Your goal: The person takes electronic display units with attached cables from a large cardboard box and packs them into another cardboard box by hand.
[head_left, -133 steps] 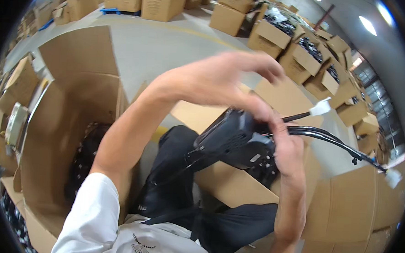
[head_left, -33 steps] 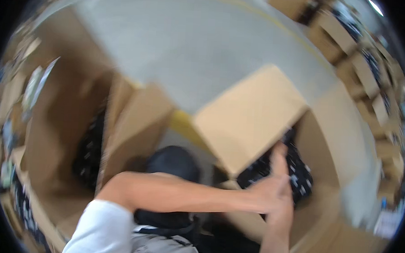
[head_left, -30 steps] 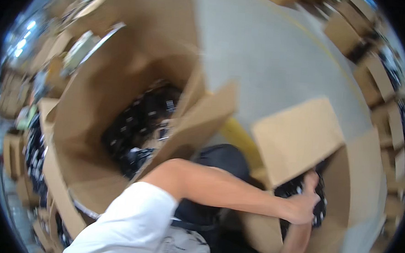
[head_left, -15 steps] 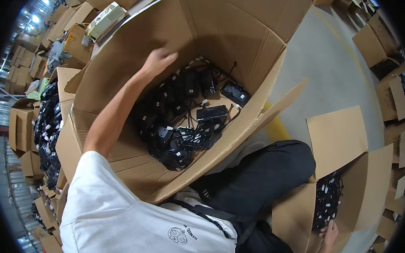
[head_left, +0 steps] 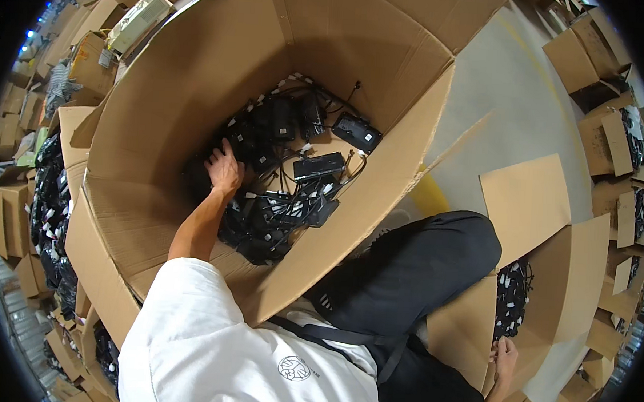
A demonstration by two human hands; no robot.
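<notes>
My left hand [head_left: 224,170] reaches down into a large open carton [head_left: 191,56], its fingers apart over a pile of black box-shaped electronic units [head_left: 252,135]. The fingertips seem to rest on the units at the left side of the pile. Black cables with small white connectors [head_left: 292,207] run among the units. At lower right, my right hand [head_left: 504,356] is at a smaller open carton [head_left: 461,325], fingers curled beside its packed black cabled parts [head_left: 512,298]. Whatever those fingers hold is hidden.
My bent knee [head_left: 436,243] lies between the two cartons. A raised flap [head_left: 533,197] stands up from the smaller one. On the left are black bagged parts [head_left: 50,216] and stacked cartons. More open cartons [head_left: 613,143] line the right side across the grey floor [head_left: 479,114].
My left hand has gone down from above the pile, near the carton's wall, onto the black units, its fingers spreading. My right hand stays by the smaller carton. The whole view has shifted slightly.
</notes>
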